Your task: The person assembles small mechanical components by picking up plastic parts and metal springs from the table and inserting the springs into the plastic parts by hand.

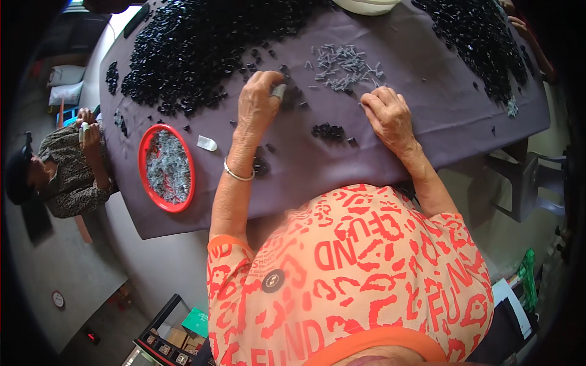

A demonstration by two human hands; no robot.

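I watch the right hand (pixel 387 116) curl, fingertips together, beside grey pins (pixel 345 64) ahead-left; the left hand (pixel 261 100) curls near black pieces (pixel 195 55) beyond it; I can't tell either's grip; I'd pinch single pins lightly.

- You have two hands (pixel 257 102)
- two large black heaps (pixel 183 58), their pieces too many to count
- one main grey pile (pixel 347 66)
- one red tray (pixel 173 207)
- one pale bowl (pixel 370 7)
- one white piece (pixel 207 143)
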